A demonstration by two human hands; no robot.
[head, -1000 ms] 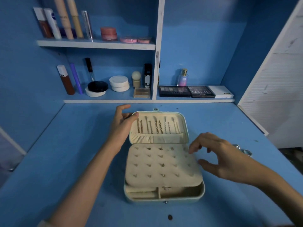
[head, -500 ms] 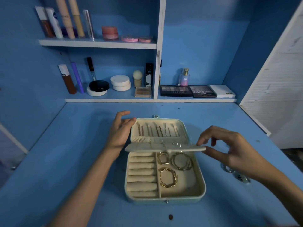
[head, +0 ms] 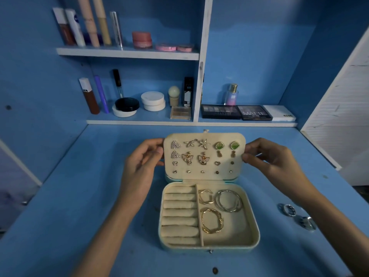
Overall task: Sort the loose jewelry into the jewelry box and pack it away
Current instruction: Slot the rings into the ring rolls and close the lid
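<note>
Blue desk (head: 69,206), walled in blue to the left and behind, closed off at the far right by a white slatted panel (head: 343,116). Open surface outward of the left hand (head: 142,166) and toward the near edge below both wrists. One small dark spot near that edge.

Beyond both hands, a low shelf ledge (head: 139,121) across the back, a white upright divider (head: 199,76) and an upper shelf (head: 127,52), crowded with tubes, jars and compacts. Beyond the right hand (head: 272,159), a perfume bottle (head: 231,94) and flat eyeshadow palettes (head: 236,112).

Between the hands, the jewelry box (head: 256,234), lying open with its base toward the body. Between the forearms, ring rolls (head: 180,214) in the left half of the base and gold and silver hoops (head: 212,231) in the right compartment. Outward of the right forearm, apart from the box, loose rings (head: 288,209) on the desk.

Earring panel (head: 203,158) upright at the back of the box, studded with pairs of earrings. Left hand curled round its left edge, thumb on the front face, fingers behind. Right hand pinching the right edge between thumb and curled fingers. Hard to tell whether the lid behind is gripped along with the panel.
</note>
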